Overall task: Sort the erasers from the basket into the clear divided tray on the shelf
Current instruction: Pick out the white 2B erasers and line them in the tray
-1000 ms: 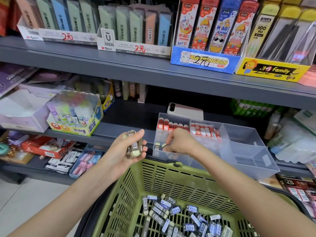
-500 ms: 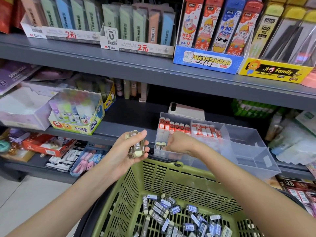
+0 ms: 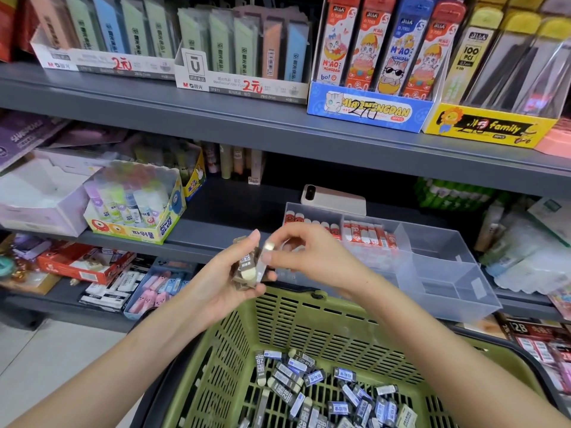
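Note:
My left hand [image 3: 227, 281] holds a small bundle of dark-sleeved erasers [image 3: 246, 267] above the far rim of the green basket [image 3: 296, 310]. My right hand [image 3: 304, 254] has come over to it and pinches one eraser [image 3: 266, 257] at the bundle's right side. Many more dark and blue-labelled erasers [image 3: 324, 387] lie loose on the basket floor. The clear divided tray [image 3: 438, 273] sits on the shelf just behind my hands. Its back compartments hold rows of red-and-white erasers [image 3: 364, 234]; its right compartments look bare.
A phone [image 3: 333, 199] lies on the shelf behind the tray. A glue-stick box [image 3: 136, 208] stands at left. Pencil-lead display boxes [image 3: 367, 109] line the upper shelf. Packets fill the lower shelf at left [image 3: 148, 285] and right [image 3: 537, 341].
My right hand has drawn back from the tray's front-left compartment and moved left to the bundle in my left hand, where it now pinches an eraser. The left hand stayed roughly put.

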`<state>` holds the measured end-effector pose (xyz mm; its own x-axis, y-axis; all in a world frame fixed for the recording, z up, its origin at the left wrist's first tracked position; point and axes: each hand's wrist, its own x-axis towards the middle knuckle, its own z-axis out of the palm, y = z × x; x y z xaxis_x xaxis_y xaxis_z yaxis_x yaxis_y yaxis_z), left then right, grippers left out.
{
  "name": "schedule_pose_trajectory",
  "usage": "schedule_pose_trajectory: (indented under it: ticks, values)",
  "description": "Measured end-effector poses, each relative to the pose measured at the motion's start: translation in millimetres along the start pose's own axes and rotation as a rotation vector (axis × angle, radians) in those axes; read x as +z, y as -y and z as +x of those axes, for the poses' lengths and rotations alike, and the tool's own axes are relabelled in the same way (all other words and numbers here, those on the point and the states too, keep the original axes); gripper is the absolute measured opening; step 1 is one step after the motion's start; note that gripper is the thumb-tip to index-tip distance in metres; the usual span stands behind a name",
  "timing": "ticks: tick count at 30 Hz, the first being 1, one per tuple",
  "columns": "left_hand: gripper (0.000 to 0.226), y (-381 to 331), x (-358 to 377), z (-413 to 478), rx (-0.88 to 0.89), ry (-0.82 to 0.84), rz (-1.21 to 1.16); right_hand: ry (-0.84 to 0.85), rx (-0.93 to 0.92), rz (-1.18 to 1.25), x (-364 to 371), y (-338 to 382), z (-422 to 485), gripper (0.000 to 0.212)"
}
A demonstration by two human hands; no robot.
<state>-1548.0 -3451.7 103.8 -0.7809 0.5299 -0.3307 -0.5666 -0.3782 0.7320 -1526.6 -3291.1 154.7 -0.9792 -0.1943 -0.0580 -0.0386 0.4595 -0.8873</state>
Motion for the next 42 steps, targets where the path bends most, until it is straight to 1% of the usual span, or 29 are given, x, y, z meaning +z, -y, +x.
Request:
schedule_pose_trajectory:
  ticks: [2, 3, 6, 7, 9, 10, 12, 14, 17, 21, 24, 26, 29, 31, 35, 37, 39, 41, 42]
  values:
    - [0.041, -2, 0, 0, -0.012, -0.034, -0.058, -0.020, 0.046, 0.214, -4, -2, -1, 0.012]
    - [0.041, -3, 0, 0, -0.014, -0.050, -0.074, -0.046, 0.057, 0.279, -8, -4, -1, 0.013]
    - [0.045, -3, -1, 1, 0.001, -0.088, -0.008, -0.179, 0.081, 0.347, -27, -11, 2, 0.013]
    - [0.049, -3, -1, 1, 0.005, -0.102, 0.030, -0.228, 0.102, 0.297, -34, -15, 4, 0.015]
    - [0.053, -2, -2, 1, 0.008, -0.138, 0.099, -0.286, 0.159, 0.019, -44, -24, 6, 0.019]
    - [0.054, -1, -2, 2, 0.007, -0.155, 0.124, -0.279, 0.181, -0.143, -46, -30, 7, 0.021]
    - [0.056, 0, -1, 3, 0.007, -0.179, 0.151, -0.212, 0.184, -0.393, -43, -37, 10, 0.016]
    - [0.059, 1, -1, 5, 0.011, -0.185, 0.161, -0.150, 0.184, -0.531, -34, -42, 15, 0.012]
    - [0.062, 2, -2, 6, 0.015, -0.185, 0.165, -0.122, 0.224, -0.621, -22, -48, 25, 0.015]
    - [0.061, 3, -5, 6, 0.016, -0.187, 0.153, -0.108, 0.280, -0.678, -8, -53, 34, 0.023]
    - [0.061, 3, -6, 7, 0.015, -0.169, 0.151, -0.067, 0.307, -0.693, -9, -53, 37, 0.022]
    - [0.061, 4, -6, 7, 0.012, -0.162, 0.154, -0.009, 0.311, -0.706, -11, -53, 39, 0.024]
    - [0.061, 5, -7, 7, 0.012, -0.159, 0.155, 0.126, 0.337, -0.787, -14, -53, 40, 0.027]
    - [0.061, 5, -7, 7, 0.014, -0.162, 0.151, 0.162, 0.351, -0.818, -14, -53, 41, 0.030]
    - [0.061, 5, -8, 8, 0.023, -0.148, 0.142, 0.154, 0.366, -0.758, -14, -48, 40, 0.036]
    - [0.062, 5, -8, 7, 0.025, -0.137, 0.145, 0.177, 0.363, -0.744, -15, -46, 38, 0.038]
    - [0.063, 5, -7, 7, 0.028, -0.129, 0.142, 0.171, 0.330, -0.755, -18, -43, 34, 0.036]
    - [0.065, 6, -6, 7, 0.032, -0.126, 0.134, 0.076, 0.240, -0.758, -23, -35, 30, 0.030]
    - [0.067, 6, -5, 8, 0.033, -0.126, 0.130, 0.017, 0.174, -0.696, -25, -30, 26, 0.026]
